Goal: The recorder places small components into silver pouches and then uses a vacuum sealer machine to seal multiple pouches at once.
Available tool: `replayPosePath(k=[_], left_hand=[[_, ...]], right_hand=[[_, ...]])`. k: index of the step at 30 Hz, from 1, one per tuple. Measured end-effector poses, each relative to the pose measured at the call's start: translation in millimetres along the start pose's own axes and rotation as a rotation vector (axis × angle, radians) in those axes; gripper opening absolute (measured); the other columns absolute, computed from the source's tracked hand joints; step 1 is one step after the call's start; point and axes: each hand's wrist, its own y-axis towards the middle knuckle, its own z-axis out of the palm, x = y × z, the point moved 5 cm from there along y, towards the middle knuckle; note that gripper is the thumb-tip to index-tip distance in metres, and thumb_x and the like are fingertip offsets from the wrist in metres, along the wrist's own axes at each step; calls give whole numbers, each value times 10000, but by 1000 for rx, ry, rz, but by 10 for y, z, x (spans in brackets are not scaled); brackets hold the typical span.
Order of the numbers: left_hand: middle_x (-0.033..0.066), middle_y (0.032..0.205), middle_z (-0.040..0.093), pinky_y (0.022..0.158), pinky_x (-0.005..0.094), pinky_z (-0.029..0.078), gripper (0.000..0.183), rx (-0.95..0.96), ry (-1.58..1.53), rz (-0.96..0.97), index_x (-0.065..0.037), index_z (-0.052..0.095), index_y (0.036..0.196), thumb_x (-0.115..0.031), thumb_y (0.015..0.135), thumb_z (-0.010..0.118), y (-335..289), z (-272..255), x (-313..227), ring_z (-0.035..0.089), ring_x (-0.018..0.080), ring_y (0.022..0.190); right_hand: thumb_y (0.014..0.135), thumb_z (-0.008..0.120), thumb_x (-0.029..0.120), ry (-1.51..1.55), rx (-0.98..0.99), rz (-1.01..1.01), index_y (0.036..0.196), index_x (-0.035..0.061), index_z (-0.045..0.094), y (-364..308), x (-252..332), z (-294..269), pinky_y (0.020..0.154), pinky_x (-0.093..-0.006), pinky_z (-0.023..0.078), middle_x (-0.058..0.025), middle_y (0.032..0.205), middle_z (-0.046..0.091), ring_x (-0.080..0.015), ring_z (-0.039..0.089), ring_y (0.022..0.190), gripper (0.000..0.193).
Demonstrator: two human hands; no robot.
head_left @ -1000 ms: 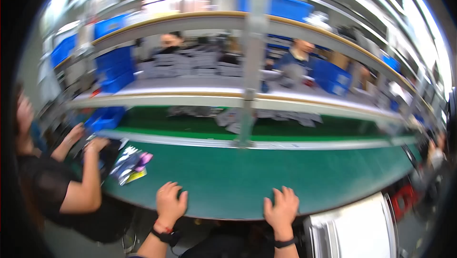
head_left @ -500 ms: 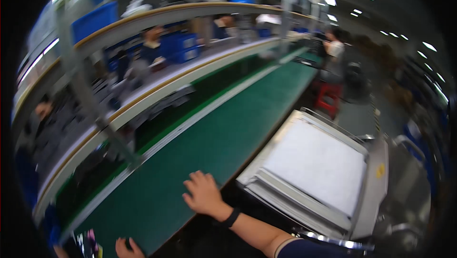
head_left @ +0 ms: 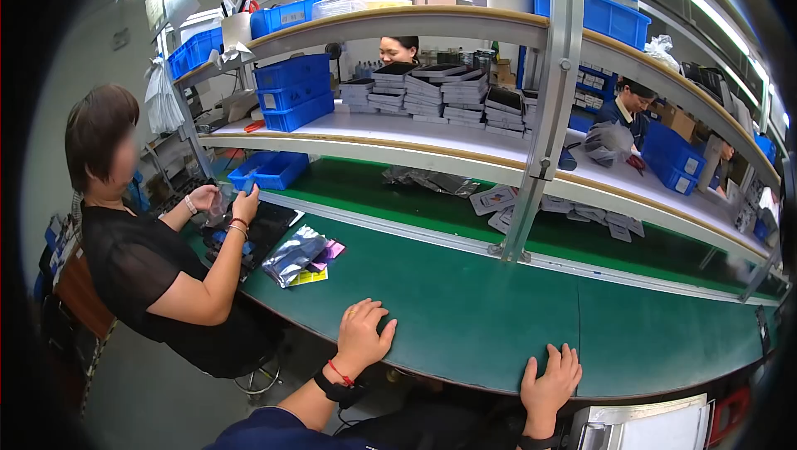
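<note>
Near the front edge of a green-topped workbench (head_left: 465, 296), my left hand (head_left: 364, 335) lies with its fingers loosely spread and nothing in it. Farther right along the same edge rests my right hand (head_left: 551, 380), palm down, fingers apart and bare of any object. Closest to my left hand is a small pile: a crumpled silver bag (head_left: 295, 256), with a purple packet (head_left: 329, 254) and a yellow piece (head_left: 309, 276) partly under it. Neither hand touches the pile.
At my left a co-worker (head_left: 178, 271) handles a clear plastic piece beside a blue bin (head_left: 270, 170). Above the bench's back, a shelf (head_left: 374, 141) carries stacked grey boxes (head_left: 427, 93). A metal post (head_left: 550, 126) rises mid-bench. A white-topped cart (head_left: 656, 425) stands at lower right.
The view has swung left, bringing the co-worker and the silver bag into sight. The cart has shifted to the lower right corner. My left hand now shows fully; both hands remain without objects.
</note>
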Motion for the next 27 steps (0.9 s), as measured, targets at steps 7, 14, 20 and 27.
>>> replayPosePath(k=[7,14,20,27], left_hand=[[150,1007,656,908,437,433,213,1,20,0,-31,663,871,-198,746,703,54,2,-61,584,339,1032],[154,1017,652,945,438,414,230,24,2,-10,-32,666,883,-227,763,686,43,90,-25,582,337,1045],[156,1018,651,946,435,413,235,9,-8,-2,-22,661,889,-223,769,681,32,72,-21,578,334,1049],[142,1007,659,928,427,425,218,4,3,5,-37,663,879,-223,767,689,27,90,-13,586,320,1044]], right_hand=[[749,644,220,16,49,36,1104,24,599,29,-61,9,1036,-526,285,-229,1235,527,-398,429,1224,409],[760,642,209,-15,48,50,1107,26,596,15,-59,2,1037,-512,293,-223,1240,529,-395,436,1218,396],[763,644,195,-4,18,18,1108,27,593,10,-57,17,1038,-510,292,-222,1239,530,-390,435,1221,387],[765,647,196,-10,29,35,1111,28,593,-7,-64,13,1042,-510,290,-218,1248,526,-387,432,1226,389]])
